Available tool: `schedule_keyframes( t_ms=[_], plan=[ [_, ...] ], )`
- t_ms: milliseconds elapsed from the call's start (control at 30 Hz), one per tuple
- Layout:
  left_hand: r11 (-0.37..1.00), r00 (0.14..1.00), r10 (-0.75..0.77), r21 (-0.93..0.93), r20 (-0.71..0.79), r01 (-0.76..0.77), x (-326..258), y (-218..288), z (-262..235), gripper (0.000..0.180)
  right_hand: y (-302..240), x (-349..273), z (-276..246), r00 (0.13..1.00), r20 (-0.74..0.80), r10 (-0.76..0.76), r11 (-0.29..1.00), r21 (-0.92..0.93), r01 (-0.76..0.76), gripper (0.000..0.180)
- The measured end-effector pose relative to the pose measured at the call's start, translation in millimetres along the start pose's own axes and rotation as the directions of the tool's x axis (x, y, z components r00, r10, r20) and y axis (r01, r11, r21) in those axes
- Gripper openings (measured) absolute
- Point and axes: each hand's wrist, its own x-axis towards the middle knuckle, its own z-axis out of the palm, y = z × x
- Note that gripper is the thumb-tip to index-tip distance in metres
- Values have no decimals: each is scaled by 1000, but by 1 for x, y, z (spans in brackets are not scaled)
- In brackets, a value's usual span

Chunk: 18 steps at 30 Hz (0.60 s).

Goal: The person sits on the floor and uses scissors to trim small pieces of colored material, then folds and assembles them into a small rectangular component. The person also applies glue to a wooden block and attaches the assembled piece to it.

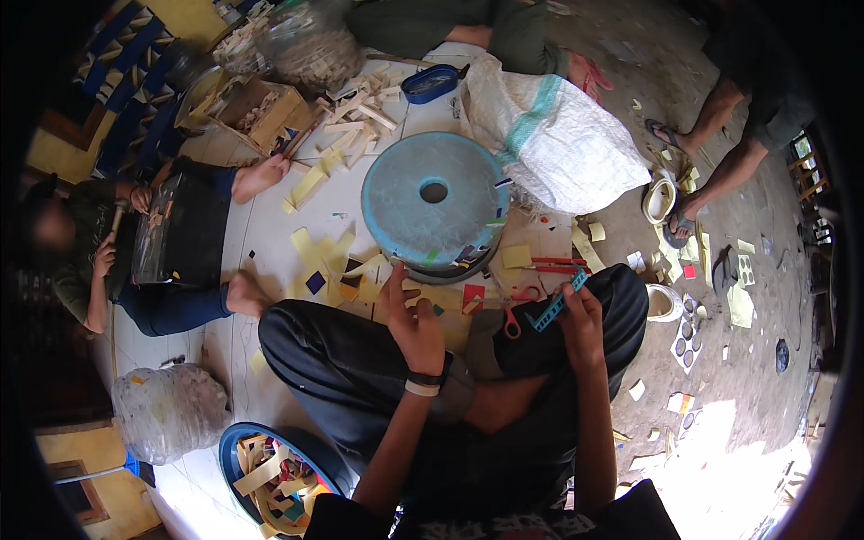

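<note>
My right hand [583,319] grips a turquoise strip with a row of small cutouts [545,317], held above my right knee. My left hand [416,335] has its fingers apart, and the index finger points up at the near edge of a round blue-grey stand [400,189] with a hole in its middle. Whether that fingertip touches the rim or carries something tiny, I cannot tell. Small coloured pieces lie along the stand's near right edge. Scissors with red handles [512,324] and a red-handled tool [556,263] lie between the stand and my right hand.
A white woven sack [576,135] lies behind the stand, near a blue oval tin [429,83]. Wooden sticks [360,112] and yellow scraps [310,247] litter the floor. A blue tub of scraps [236,436] stands lower left. Other people sit left and stand right.
</note>
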Motion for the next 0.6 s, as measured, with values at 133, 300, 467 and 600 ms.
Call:
schedule_keyframes(
  t_ms=[133,300,467,600],
  plan=[
    [988,995,73,129,72,-82,-5,-4,6,81,4,2,-4,1000,1,16,1000,-12,-16,21],
    [954,980,162,236,113,-184,-11,-3,15,88,5,2,-2,1000,-8,-9,1000,13,9,23],
    [950,978,177,241,113,-200,-10,-3,17,86,2,2,-1,1000,20,-5,1000,30,4,22],
    [959,987,147,234,63,-157,0,-6,16,84,3,3,0,1000,8,-5,1000,27,5,22]
  ],
)
